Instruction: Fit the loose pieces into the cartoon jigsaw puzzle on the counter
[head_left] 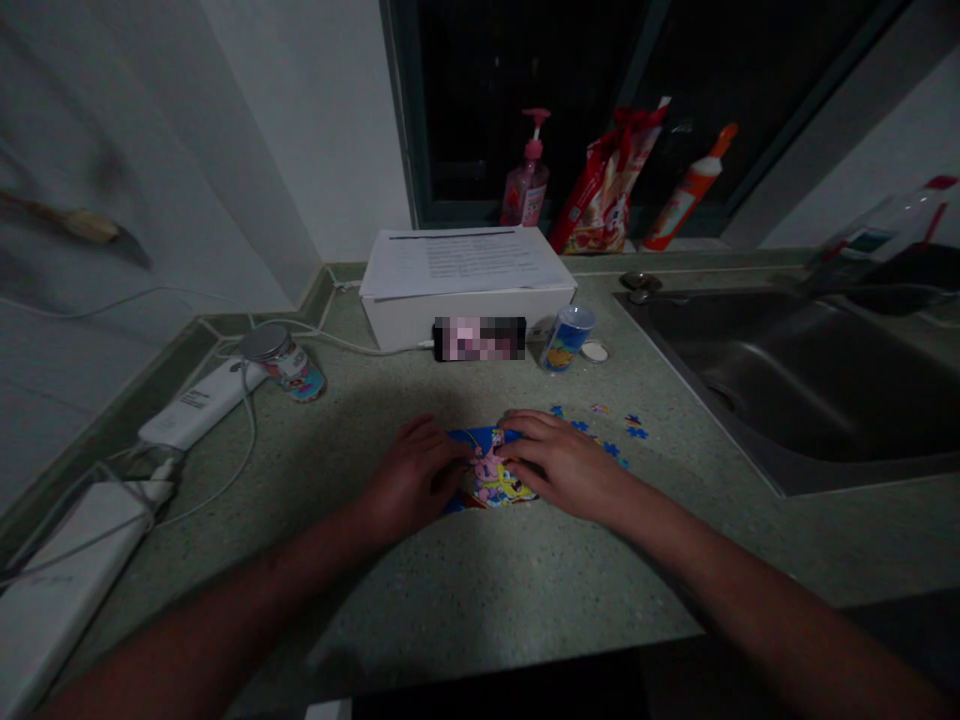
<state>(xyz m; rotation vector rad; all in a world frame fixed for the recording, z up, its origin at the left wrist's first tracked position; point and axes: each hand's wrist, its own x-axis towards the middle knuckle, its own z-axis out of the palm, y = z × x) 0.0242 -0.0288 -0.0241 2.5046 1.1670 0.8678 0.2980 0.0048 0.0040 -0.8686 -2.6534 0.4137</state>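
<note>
A partly assembled jigsaw puzzle [491, 480] with a blue, pink and yellow cartoon picture lies flat on the counter between my hands. My left hand [420, 475] is curled at the puzzle's left side, its fingertips on that edge. From the right, my right hand [566, 460] reaches over the puzzle, fingers bent and fingertips against its upper right part. My hands cover both side edges, and any single piece under the fingertips is hidden. Loose blue puzzle pieces [611, 450] are scattered just beyond my right hand.
Behind the puzzle, a phone [480, 339] leans on a white box [469, 265]. Right of it stand a blue can [568, 338] and a round white lid [595, 352]. A jar [285, 362], power strips [202, 400] and cables lie left; a sink [810, 380] is right.
</note>
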